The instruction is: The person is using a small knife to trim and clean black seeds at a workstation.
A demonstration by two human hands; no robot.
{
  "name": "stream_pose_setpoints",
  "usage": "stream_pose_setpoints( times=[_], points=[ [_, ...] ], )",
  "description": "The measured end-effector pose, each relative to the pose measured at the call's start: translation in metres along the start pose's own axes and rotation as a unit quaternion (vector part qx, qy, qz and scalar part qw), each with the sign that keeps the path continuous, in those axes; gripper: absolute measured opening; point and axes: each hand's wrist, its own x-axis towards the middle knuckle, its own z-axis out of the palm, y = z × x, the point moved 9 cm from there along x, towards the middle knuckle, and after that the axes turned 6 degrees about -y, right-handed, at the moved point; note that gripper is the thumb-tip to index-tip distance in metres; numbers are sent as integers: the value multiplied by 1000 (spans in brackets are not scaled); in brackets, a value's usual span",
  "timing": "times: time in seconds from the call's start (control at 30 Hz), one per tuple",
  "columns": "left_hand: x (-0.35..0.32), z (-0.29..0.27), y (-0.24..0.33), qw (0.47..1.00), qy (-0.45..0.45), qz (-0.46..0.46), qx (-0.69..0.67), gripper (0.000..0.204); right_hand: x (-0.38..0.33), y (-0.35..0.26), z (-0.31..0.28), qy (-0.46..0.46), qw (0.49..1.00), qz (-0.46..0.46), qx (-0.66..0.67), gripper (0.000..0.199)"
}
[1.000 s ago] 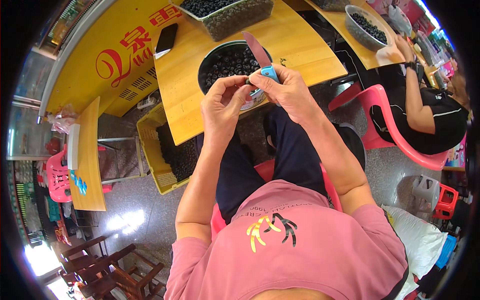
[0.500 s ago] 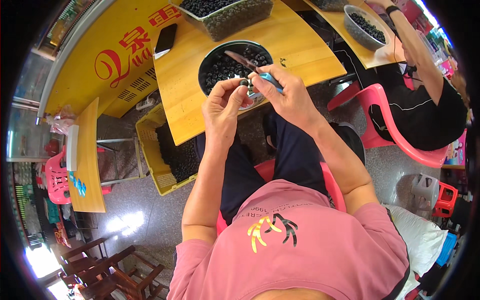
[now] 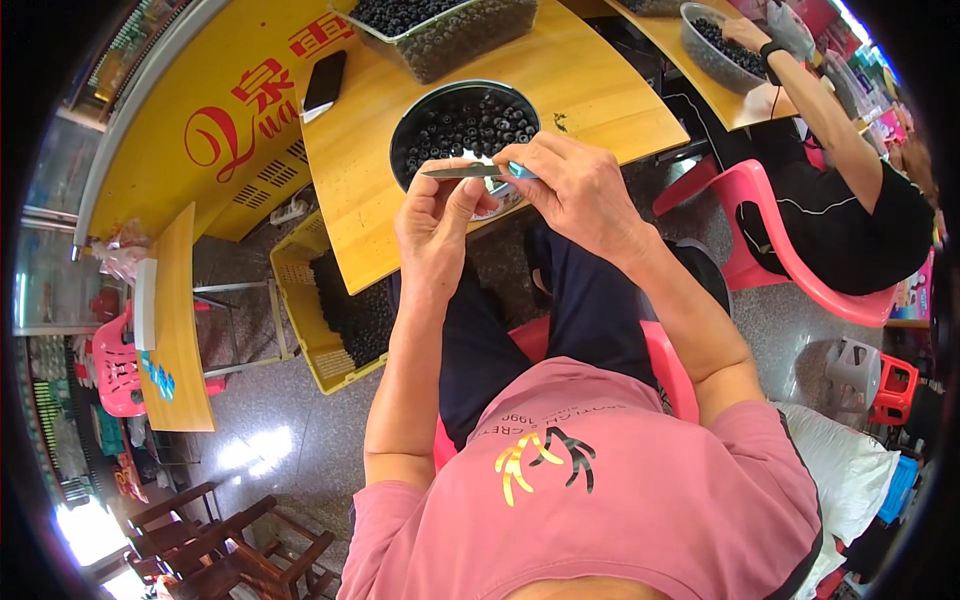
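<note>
My right hand [image 3: 585, 190] is closed round the light-blue handle of a small knife [image 3: 462, 172]. Its blade points left and lies across the fingertips of my left hand [image 3: 435, 220]. Those fingers are pinched on a small dark round fruit, which the blade and fingers mostly hide. Both hands are over the near rim of a round bowl [image 3: 395, 150] on the wooden table. Many small dark round fruits [image 3: 470, 125] fill it, and something white shows near its front, beside my fingers.
A clear plastic tub [image 3: 450, 50] of dark fruits stands behind the bowl, a phone [image 3: 325, 80] to its left. More fruits lie in a yellow crate [image 3: 325, 385] on the floor. At right, a person in black [image 3: 830, 220] reaches into another bowl [image 3: 705, 60].
The knife has swung down from pointing up over the bowl to lying level across my left fingertips. The round fruit seen there before is now mostly covered. The other person's hand has come into their bowl.
</note>
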Motion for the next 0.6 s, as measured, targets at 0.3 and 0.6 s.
stream_pose_setpoints(
  times=[0.3, 0.6],
  points=[
    [-6, 16, 20, 995, -46, 17, -91, 12, -6, 46, 10, 43, 996, 77, -25, 14],
    [-12, -7, 24, 990, 59, 90, 87, 16, 0, 17, 45, -54, 832, 249, 493, 24]
  ],
)
